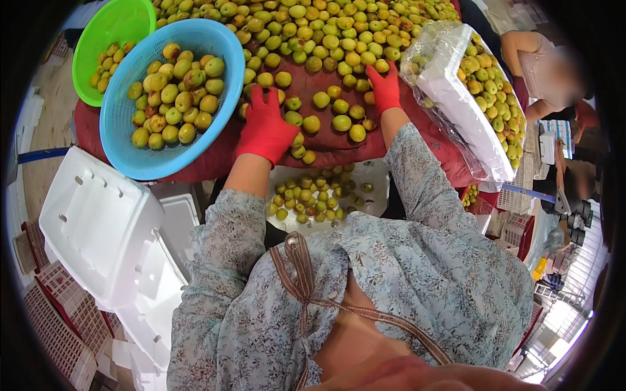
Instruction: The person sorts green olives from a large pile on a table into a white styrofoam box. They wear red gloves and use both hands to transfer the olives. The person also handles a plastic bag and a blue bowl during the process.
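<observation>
Both my hands wear red gloves over a dark red cloth (318, 146) that bears a large pile of green-yellow round fruits (337, 34). My left hand (268, 124) rests among loose fruits at the pile's near left side, fingers pointing away from me; whether it holds one is hidden. My right hand (385, 88) touches the pile's near right side with thumb and fingers spread. Several loose fruits (341, 122) lie on the cloth between the hands. A blue plastic colander (115, 107) with sorted-looking fruits stands left of my left hand.
A green colander (80, 68) stands behind the blue one. At right is a plastic-lined white foam box (459, 112) full of fruit. Below the cloth's edge sits a white container (376, 195) with fruits. Empty foam boxes (93, 220) stand at left. Another person (533, 58) is at far right.
</observation>
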A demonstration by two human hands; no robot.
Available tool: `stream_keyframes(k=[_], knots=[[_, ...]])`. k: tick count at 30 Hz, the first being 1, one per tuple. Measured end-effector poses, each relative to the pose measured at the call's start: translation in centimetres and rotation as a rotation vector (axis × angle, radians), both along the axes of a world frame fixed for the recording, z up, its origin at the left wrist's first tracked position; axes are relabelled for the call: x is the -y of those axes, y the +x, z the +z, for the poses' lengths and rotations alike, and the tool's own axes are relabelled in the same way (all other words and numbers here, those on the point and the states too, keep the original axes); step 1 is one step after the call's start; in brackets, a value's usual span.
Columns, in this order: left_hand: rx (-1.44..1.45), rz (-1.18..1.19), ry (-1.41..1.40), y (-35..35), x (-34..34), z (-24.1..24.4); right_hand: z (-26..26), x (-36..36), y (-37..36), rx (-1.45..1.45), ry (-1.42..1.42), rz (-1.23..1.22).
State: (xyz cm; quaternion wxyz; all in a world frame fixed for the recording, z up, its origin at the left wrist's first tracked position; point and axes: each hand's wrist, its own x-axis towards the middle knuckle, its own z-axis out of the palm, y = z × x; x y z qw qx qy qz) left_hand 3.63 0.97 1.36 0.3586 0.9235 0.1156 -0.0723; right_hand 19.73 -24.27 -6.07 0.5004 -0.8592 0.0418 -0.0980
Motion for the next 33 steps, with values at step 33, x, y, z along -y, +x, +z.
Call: stream_keyframes(k=[33], knots=[[-0.082, -0.214, 0.059, -1.7, 1.0, -2.4, 7.6, -9.3, -1.6, -0.263, -1.010, 0.579]])
